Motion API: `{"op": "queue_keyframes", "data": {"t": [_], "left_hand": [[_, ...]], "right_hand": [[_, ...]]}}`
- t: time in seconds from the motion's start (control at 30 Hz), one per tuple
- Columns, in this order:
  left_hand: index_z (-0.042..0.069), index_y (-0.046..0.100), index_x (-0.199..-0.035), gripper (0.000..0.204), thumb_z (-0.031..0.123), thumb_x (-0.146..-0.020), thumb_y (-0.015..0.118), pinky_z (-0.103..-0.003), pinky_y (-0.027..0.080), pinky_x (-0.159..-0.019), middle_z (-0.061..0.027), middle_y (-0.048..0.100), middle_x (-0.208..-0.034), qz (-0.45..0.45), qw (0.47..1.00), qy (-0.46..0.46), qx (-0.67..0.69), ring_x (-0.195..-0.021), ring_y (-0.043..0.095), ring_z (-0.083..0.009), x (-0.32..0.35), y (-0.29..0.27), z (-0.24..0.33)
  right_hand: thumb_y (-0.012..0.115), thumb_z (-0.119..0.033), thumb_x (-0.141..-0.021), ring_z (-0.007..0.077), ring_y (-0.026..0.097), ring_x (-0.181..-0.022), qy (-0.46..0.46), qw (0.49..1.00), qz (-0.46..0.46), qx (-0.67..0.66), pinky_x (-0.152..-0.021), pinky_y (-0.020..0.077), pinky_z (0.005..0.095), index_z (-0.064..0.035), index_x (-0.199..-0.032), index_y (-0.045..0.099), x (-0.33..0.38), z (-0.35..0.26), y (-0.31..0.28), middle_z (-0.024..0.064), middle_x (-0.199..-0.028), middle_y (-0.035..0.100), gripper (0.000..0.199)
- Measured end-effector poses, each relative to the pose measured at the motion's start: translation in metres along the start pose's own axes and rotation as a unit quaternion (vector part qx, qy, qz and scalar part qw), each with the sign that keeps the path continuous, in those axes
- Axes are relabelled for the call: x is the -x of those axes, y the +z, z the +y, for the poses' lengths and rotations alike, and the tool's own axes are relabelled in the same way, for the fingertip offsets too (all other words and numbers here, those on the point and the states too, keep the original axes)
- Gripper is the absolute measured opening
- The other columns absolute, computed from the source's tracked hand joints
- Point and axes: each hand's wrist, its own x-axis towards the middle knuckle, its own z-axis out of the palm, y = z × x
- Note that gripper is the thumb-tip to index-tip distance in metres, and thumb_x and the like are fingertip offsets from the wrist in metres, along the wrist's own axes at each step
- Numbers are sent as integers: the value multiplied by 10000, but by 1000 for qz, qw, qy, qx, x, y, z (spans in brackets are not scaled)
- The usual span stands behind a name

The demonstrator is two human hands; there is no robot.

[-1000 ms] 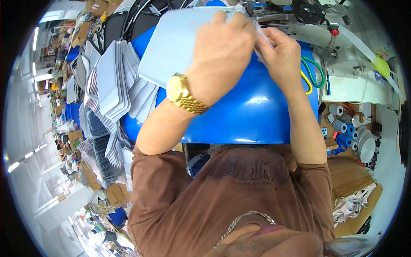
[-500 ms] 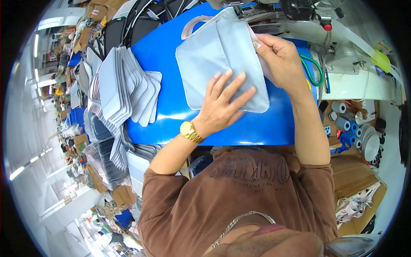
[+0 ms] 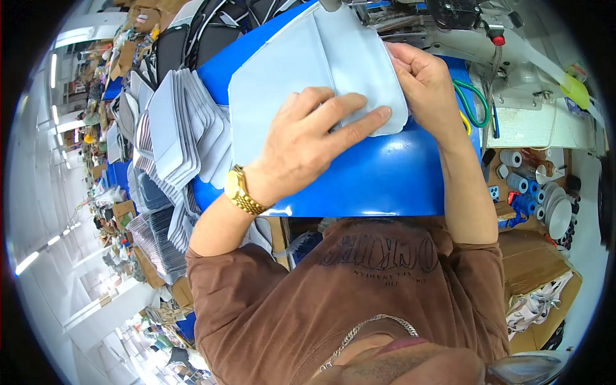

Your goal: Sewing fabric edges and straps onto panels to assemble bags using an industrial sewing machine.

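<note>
A light grey-blue fabric panel [image 3: 276,80] with a seam down its middle lies on the blue tabletop [image 3: 372,173]. Its far end reaches under the metal part of a sewing machine [image 3: 330,4] at the top edge. My left hand [image 3: 305,138], with a gold watch on the wrist, rests on the panel's near part, fingers apart and slightly bent. At the panel's right edge, my right hand [image 3: 420,83] is closed, pinching the fabric between thumb and fingers. The fingertips of that hand are partly hidden by the panel.
Stacked grey panels [image 3: 176,128] stand at the table's left, partly overlapped by my panel. Black bags [image 3: 212,38] lie behind them. Right of my right hand are a green cord loop [image 3: 480,112] and the machine's body [image 3: 452,13]. Thread spools [image 3: 523,186] and an open cardboard box [image 3: 539,269] sit lower right.
The panel has turned and shifted up and left, its far edge now at the machine. My left hand has moved left, its fingers more bent. The pinkish strap loop no longer shows.
</note>
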Motion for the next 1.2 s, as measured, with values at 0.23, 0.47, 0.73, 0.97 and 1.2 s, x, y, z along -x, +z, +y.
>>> {"op": "queue_keyframes", "data": {"t": [0.23,0.47,0.73,0.97,1.2], "left_hand": [[210,652,-1274,612,-53,-725,590,-335,503,-785,-34,621,-1121,-17,999,22,-33,-872,546,-239,-17,-2,-35],[234,636,-1290,631,-50,-729,590,-333,507,-786,-29,625,-1114,-13,994,51,-94,-875,555,-231,-30,2,-64],[191,666,-1208,460,29,-782,608,-293,495,-719,-15,616,-999,35,979,64,-193,-802,527,-204,-44,5,-59],[12,669,-777,94,91,-725,669,-343,554,-643,-147,646,-859,-43,986,-87,-138,-841,643,-288,-71,7,-9],[-8,689,-946,293,247,-802,678,-410,537,-845,-218,649,-1047,-101,988,-100,-60,-1001,632,-357,-54,16,1]], "right_hand": [[536,-125,-994,57,627,-757,23,999,-19,20,-629,499,204,10,-1223,627,-1,-8,-3,56,-921,712,281],[530,-114,-987,148,705,-819,29,999,-31,-13,-686,554,244,16,-1222,616,-2,-6,0,112,-959,723,281],[540,-107,-975,158,705,-806,43,999,-15,-9,-694,559,253,32,-1204,607,-1,-8,2,123,-967,721,276],[541,-108,-974,138,691,-778,0,999,-16,31,-670,541,246,43,-1182,606,-2,-9,3,123,-915,721,265],[528,-58,-964,94,651,-834,45,994,-67,-68,-728,513,224,37,-1245,587,-6,0,-8,90,-1000,710,302]]}}
